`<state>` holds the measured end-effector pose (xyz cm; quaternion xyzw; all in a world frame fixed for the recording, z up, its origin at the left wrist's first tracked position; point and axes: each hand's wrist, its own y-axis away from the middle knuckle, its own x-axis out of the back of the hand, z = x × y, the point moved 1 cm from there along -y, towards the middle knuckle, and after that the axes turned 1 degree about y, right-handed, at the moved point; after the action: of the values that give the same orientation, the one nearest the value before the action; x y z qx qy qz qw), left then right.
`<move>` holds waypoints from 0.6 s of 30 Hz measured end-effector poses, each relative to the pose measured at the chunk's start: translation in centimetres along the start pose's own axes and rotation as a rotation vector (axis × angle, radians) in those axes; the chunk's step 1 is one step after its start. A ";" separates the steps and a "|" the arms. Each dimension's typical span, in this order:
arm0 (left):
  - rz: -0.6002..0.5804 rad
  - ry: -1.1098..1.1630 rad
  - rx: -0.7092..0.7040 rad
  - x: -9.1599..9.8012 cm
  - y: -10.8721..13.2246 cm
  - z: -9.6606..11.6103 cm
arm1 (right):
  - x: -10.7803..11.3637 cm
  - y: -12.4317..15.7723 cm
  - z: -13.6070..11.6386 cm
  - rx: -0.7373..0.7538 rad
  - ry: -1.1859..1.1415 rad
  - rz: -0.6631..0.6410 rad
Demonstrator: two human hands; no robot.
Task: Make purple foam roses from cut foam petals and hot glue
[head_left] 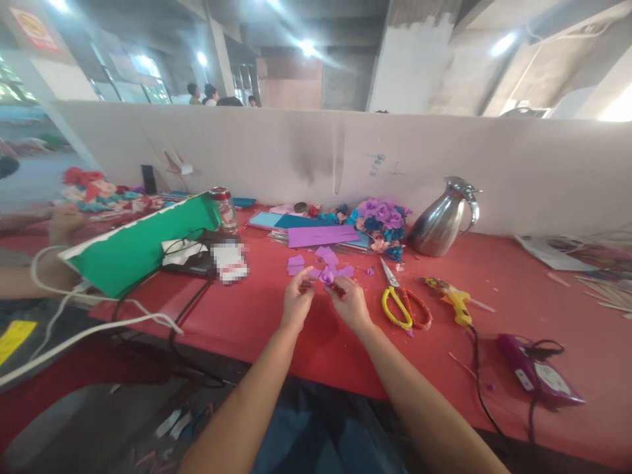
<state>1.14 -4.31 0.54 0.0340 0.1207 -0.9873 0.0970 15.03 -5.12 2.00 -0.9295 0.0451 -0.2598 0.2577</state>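
Note:
Between my two hands is a small purple paper flower (326, 275) with a curled centre, held just above the red table. My right hand (351, 304) is closed with its fingertips on the flower's right side and underside. From the left, my left hand (298, 301) pinches at the flower's edge; its exact grip is small and partly hidden. Cut purple paper pieces (295, 264) lie just beyond my fingers. Behind them rests a stack of purple paper strips (323, 236). Scissors (395, 296) with yellow and orange handles lie to the right of my right hand.
A yellow glue gun (458, 306), a purple box with a cord (540, 372) and a steel jug (442, 220) are on the right. Finished paper flowers (382, 217) sit at the back. Leftward stand a green board (143, 247), a glass jar (225, 214) and cables; another person's arm (29, 273) shows beyond.

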 end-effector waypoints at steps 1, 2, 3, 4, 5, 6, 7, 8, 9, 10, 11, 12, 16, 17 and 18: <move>0.013 -0.039 -0.038 0.1 0.0 -0.2 | 0.0 0.0 0.0 -0.014 -0.008 0.005; 0.031 -0.074 -0.066 0.2 0.0 -0.4 | 0.0 0.1 0.0 -0.025 -0.013 0.009; 0.057 -0.110 -0.085 0.6 -0.1 -0.4 | -0.1 0.2 0.0 -0.032 -0.014 0.012; 0.080 -0.154 -0.092 1.0 -0.1 -0.4 | -0.1 0.2 0.0 -0.035 -0.013 0.011; 0.099 -0.207 -0.098 1.7 -0.2 -0.3 | -0.2 0.3 0.1 -0.035 -0.009 0.011; 0.118 -0.270 -0.107 2.6 -0.4 -0.1 | -0.2 0.5 0.1 -0.036 -0.005 0.013; 0.123 -0.348 -0.119 3.7 -0.5 0.2 | -0.3 0.6 0.1 -0.036 -0.002 0.015; 0.153 -0.436 -0.147 4.9 -0.6 0.6 | -0.4 0.7 0.1 -0.038 -0.002 0.018; 0.179 -0.531 -0.183 6.3 -0.6 1.1 | -0.5 0.9 0.1 -0.041 -0.003 0.024; 0.182 -0.632 -0.214 7.7 -0.5 1.5 | -0.7 1.0 0.1 -0.043 -0.006 0.029; 0.162 -0.734 -0.224 9.0 -0.5 2.0 | -0.8 1.2 0.0 -0.044 -0.012 0.032; 0.147 -0.848 -0.207 10.1 -0.3 2.4 | -0.9 1.3 -0.1 -0.046 -0.019 0.034; 0.131 -1.327 -0.012 12.4 0.6 3.6 | -1.5 1.8 -0.5 -0.043 -0.046 0.027; 0.138 -1.410 0.027 12.4 0.7 3.7 | -1.6 1.9 -0.6 -0.036 -0.050 0.016; 0.140 -1.474 0.060 12.3 0.7 3.7 | -1.8 2.0 -0.7 -0.028 -0.054 0.000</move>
<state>-10.91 -8.13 2.86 -0.6276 -0.0051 -0.7484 0.2145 13.28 -6.75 0.70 -0.9397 0.0418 -0.2339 0.2459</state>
